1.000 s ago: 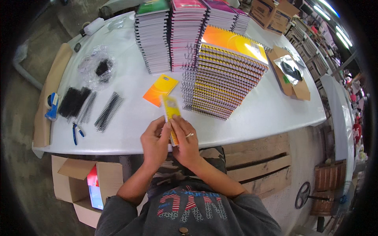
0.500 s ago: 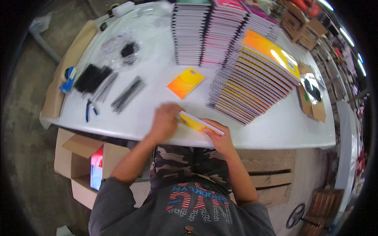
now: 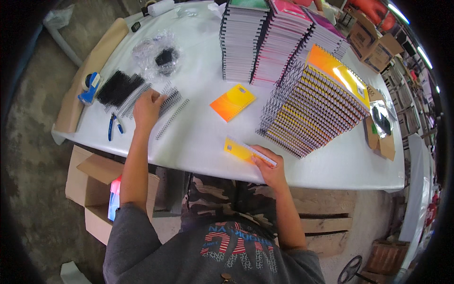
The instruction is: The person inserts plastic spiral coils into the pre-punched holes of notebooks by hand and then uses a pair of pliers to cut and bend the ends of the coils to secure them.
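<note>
My right hand (image 3: 270,165), near the table's front edge, grips a small yellow-orange notebook (image 3: 239,150), tilted with its white page edges toward me. Over a bunch of thin dark spiral binding coils (image 3: 171,97) is my left hand (image 3: 147,110), its fingertips pinched together at them; whether a coil is between them is hidden. One loose coil (image 3: 172,119) lies apart, to the right of that hand. A denser heap of black coils (image 3: 118,92) sits to its left. Between and beyond my hands another yellow-orange notebook (image 3: 232,102) lies flat.
Tall stacks of coil-bound notebooks, yellow (image 3: 312,111), pink (image 3: 283,45) and green-topped (image 3: 242,42), stand at the right and back. Blue-handled pliers (image 3: 111,127), a blue tape dispenser (image 3: 89,89) and a crumpled plastic bag (image 3: 156,56) lie left. Below the edge is an open carton (image 3: 97,189).
My left hand has left the notebook and moved left and away to the coils. The right hand keeps the notebook near the same spot. The view has shifted slightly.
</note>
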Demonstrator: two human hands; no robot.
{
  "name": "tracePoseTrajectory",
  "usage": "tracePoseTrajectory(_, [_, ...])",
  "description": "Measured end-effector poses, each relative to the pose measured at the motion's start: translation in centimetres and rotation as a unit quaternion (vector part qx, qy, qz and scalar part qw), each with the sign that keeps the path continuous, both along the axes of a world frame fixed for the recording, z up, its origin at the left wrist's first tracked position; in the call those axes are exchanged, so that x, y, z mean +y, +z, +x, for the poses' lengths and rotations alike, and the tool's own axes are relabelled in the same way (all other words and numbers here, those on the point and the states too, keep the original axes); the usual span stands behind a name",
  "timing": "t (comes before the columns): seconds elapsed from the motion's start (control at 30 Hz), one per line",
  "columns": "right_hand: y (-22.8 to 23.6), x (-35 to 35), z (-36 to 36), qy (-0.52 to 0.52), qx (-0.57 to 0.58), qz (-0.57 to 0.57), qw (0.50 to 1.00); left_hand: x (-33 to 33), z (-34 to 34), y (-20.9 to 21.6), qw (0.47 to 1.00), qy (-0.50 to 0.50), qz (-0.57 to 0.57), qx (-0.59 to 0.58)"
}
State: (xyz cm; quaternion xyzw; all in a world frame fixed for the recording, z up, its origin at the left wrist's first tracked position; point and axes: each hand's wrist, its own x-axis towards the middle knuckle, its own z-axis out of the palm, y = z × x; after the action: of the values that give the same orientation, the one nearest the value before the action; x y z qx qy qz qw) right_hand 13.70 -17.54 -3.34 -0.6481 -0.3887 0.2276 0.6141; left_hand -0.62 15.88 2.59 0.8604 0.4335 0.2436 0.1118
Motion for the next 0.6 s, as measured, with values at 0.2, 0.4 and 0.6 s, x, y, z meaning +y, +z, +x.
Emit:
tracePoseTrajectory(0.2, [-0.3,-0.1,0.0,-0.025,0.038,0.002,0.999,-9.8,1.4,0.7,0.889,-0.343,-0.302,-0.025])
tracePoseTrajectory(0.4, [0.2,0.0,-0.2,-0.040,0.062,0.004,0.997,-10.7,1.2,-0.3,0.853,-0.391,-0.344,0.031])
tracePoseTrajectory(0.6, [0.5,-0.1,-0.3,-0.038,0.069,-0.007,0.997,-11.0,1.7,-0.6,0.896,-0.353,-0.265,0.045])
